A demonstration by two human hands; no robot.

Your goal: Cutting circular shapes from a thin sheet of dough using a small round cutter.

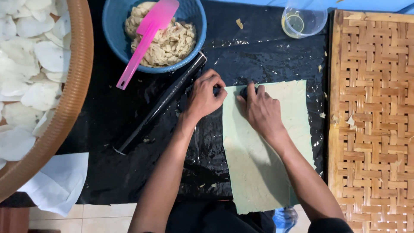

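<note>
Both hands, left hand (206,96) and right hand (260,110), press thin, pale dough sheet (263,164).

Both hands (233,101) pressing dough sheet (263,146); black roller (161,103) beside

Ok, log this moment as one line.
left hand: at dough sheet top-left corner | right hand: on sheet's top edge | black rolling pin: idle, left

No packages, labels, signs or screens in view
</note>
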